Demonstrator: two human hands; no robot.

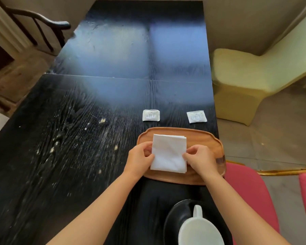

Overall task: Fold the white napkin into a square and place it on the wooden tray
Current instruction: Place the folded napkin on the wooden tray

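Left fingers [149, 155] pinching the left edge of the folded white napkin [169, 153], right fingers [186, 155] pinching its right edge, left hand [139, 159] and right hand [200, 159] flanking it. Napkin squarish, lying on the wooden tray [214, 144] near the right edge of the black bench [78, 138]. Beyond the tray, two small white sachets [151, 115] apart; nearer, a white cup [200, 227] on a black saucer [175, 218].

The long black wooden table [88, 138] has a rough, open grain with pale specks caught in it, and it's glossy enough to throw back blue window light. The oval brown wooden tray [214, 140] looks smooth and satiny, while the folded white napkin [169, 152] on it is soft, matt, lightly creased. Two small white sachets [151, 115] look like crinkly sealed plastic, and the black plate [177, 218] under the white cup [200, 230] is shiny.
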